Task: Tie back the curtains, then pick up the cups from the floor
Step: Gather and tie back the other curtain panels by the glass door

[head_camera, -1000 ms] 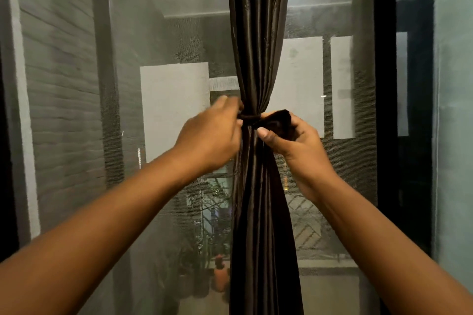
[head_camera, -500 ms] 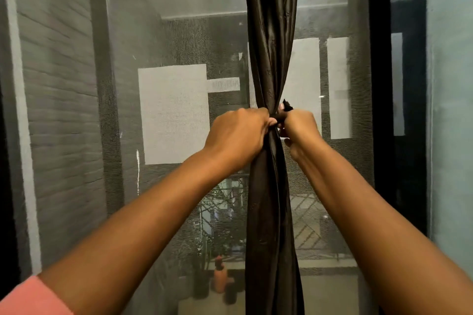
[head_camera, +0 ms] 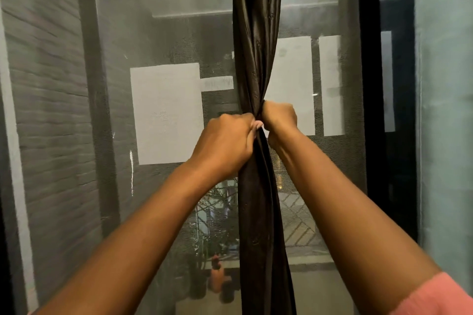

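Note:
A dark brown satin curtain [head_camera: 256, 33] hangs in one gathered bunch down the middle of a mesh-screened window. It is pinched tight at mid height. My left hand [head_camera: 225, 143] is fisted on the left side of that pinch. My right hand [head_camera: 279, 120] is fisted on the right side, slightly higher. Both hands grip the dark tie band around the curtain; the band itself is almost wholly hidden by my fingers. No cups are in view.
A grey mesh screen [head_camera: 166, 33] covers the window behind the curtain. A black frame post [head_camera: 368, 84] stands to the right, then a pale blue wall [head_camera: 445, 110]. Potted plants [head_camera: 217, 273] show outside, low down.
The loose dark end that my right hand held has disappeared into the pinch. Both fists have closed in against the curtain, and the gathered point looks tighter.

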